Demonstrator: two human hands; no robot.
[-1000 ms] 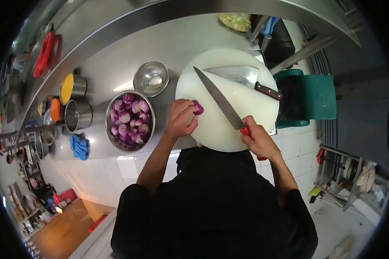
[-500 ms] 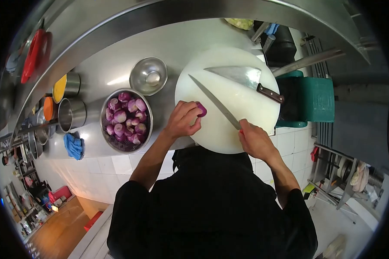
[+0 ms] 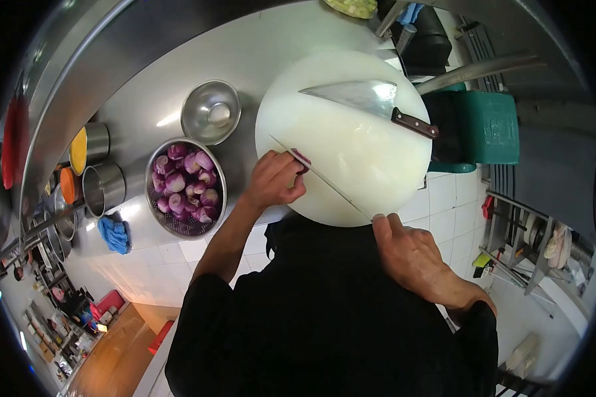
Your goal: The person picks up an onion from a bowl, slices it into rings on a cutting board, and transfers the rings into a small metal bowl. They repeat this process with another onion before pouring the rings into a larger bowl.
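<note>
Fingers of the left hand (image 3: pixel 271 180) pinch a purple onion (image 3: pixel 304 158) (round white board's (image 3: pixel 371 169) left side). Right hand (image 3: pixel 414 261) slants the long steel knife (image 3: pixel 331 185) over it.

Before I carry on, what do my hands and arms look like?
Left hand and right hand are bare: no gloves, no watch showing. The sleeves are plain black, loose and short, ending near the elbows, and match the black top. Small marks can't be made out.

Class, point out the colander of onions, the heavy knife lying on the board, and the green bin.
Colander (image 3: pixel 221 192): head view, on its metal rim.
Heavy knife (image 3: pixel 371 98): head view, on its broad blade.
Green bin (image 3: pixel 497 127): head view, on its side.
</note>
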